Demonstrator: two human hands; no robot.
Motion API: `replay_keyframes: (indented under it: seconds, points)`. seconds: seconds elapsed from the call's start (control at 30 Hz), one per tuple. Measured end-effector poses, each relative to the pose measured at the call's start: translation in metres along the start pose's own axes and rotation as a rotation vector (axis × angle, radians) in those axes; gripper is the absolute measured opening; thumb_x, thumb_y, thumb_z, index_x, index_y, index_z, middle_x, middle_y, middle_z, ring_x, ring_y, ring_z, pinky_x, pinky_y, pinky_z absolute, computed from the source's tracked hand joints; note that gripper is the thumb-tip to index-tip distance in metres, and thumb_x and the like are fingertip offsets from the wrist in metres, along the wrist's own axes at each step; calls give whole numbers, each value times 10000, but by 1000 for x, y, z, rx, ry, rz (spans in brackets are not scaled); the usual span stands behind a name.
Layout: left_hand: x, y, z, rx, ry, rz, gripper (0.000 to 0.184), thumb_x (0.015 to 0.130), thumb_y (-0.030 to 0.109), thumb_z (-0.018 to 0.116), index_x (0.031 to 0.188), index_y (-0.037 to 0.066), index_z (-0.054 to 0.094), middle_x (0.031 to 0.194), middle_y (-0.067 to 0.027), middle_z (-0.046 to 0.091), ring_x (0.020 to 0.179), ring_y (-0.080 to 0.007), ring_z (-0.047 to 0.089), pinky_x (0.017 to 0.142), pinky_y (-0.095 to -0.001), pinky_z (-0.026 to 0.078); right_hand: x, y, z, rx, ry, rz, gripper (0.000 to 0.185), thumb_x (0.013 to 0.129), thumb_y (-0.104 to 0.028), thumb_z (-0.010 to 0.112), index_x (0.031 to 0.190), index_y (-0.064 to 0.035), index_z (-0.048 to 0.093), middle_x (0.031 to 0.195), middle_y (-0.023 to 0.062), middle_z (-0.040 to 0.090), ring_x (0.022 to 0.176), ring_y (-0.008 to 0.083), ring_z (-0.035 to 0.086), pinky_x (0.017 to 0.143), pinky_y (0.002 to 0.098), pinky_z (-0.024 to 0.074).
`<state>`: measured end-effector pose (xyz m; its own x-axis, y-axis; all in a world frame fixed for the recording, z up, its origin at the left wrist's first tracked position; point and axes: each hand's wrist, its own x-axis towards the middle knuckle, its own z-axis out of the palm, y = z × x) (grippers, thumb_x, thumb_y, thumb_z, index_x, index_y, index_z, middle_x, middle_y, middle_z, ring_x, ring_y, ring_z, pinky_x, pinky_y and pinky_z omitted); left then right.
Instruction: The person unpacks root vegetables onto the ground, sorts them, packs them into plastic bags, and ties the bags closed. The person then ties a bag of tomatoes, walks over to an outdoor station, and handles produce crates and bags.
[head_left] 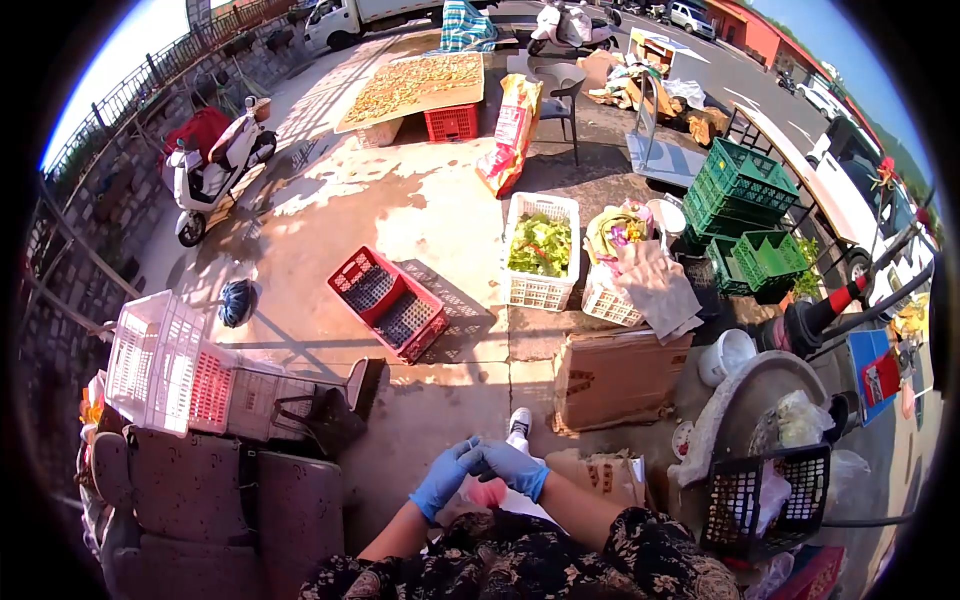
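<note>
My left hand (444, 476), in a blue glove, meets my right hand (513, 469), gloved in blue too, in front of my body. Their fingers are closed and press against each other; whether anything small is between them is hidden. Below the hands, a pink patch (487, 492) shows near my lap. A shoe (520, 425) rests on the concrete just beyond them. Nearest on the right stands a brown cardboard box (615, 385). Ahead on the ground, apart from the hands, lies a red plastic crate (390, 304).
White crates (155, 355) stand left, beside a dark seat (190, 485). Ahead is a white basket of leafy greens (540, 252). Right are green crates (742, 190), a white bucket (727, 357), a stone basin (720, 410) and a black crate (765, 505). A scooter (215, 175) is parked far left.
</note>
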<state>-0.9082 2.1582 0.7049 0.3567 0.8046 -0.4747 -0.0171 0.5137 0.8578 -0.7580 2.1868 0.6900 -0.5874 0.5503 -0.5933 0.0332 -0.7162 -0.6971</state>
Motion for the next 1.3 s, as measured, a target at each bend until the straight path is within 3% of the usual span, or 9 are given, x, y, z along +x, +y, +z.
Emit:
replay_keyframes:
  seconds: [0.2,0.3,0.4,0.47,0.57,0.6,0.8,0.97,1.3]
  points:
    - [162,98,-26,323,-83,-92,386,911,312,447,1110,4,569,1013,-40,599,890,-105,526,834,-246,421,83,-107,-110,170,120,113,252,785,-239,542,989,-104,606,784,30,621,669,131,595,614,273,491]
    - [241,157,-38,522,-21,197,433,897,321,434,1149,-14,540,1093,-120,597,960,-152,548,868,-261,417,114,-186,-152,131,232,-5,273,781,-256,504,958,-69,595,807,48,621,696,141,597,621,276,495]
    - [308,204,-46,248,22,214,500,896,301,445,1258,-44,443,1082,-119,588,943,-154,550,872,-273,418,132,-259,-172,-71,398,-315,252,902,-247,407,989,-63,555,921,64,603,771,150,588,647,278,490]
    - [333,253,-56,415,-69,276,526,898,298,461,1274,-66,412,1136,-143,568,1003,-175,541,905,-291,406,160,-289,-194,-241,607,-431,246,868,-211,476,954,6,551,857,138,596,764,170,591,656,306,487]
    - [389,247,-67,407,90,361,529,889,326,502,1261,-46,442,1228,-167,523,1131,-204,486,951,-298,375,205,-294,-229,-394,958,-653,340,823,-155,540,1124,4,533,1016,184,568,855,251,594,784,338,467]
    - [395,254,-74,372,-25,325,526,889,329,503,1257,-42,448,1216,-162,531,1123,-202,490,945,-298,380,196,-312,-219,-376,999,-654,344,821,-148,542,1132,-1,532,1037,178,564,865,248,597,784,335,471]
    - [411,263,-151,230,-480,-104,428,888,307,513,1186,0,543,1083,-93,605,945,-153,566,833,-282,446,204,-291,-179,-28,859,-401,257,898,-123,462,1113,-22,560,967,58,609,816,118,584,681,238,483]
    - [408,250,-223,146,-445,-261,386,890,326,498,1137,44,590,1062,-57,617,930,-146,566,809,-270,438,228,-262,-131,318,835,-210,250,908,-174,465,1047,-10,593,922,64,622,749,126,584,648,245,485]
    - [394,264,-243,-53,-351,-245,310,903,199,493,1154,30,562,1066,-41,616,840,-113,576,774,-241,471,232,-279,-98,178,783,-460,247,920,-173,468,1050,-8,597,836,38,605,752,105,560,686,243,473]
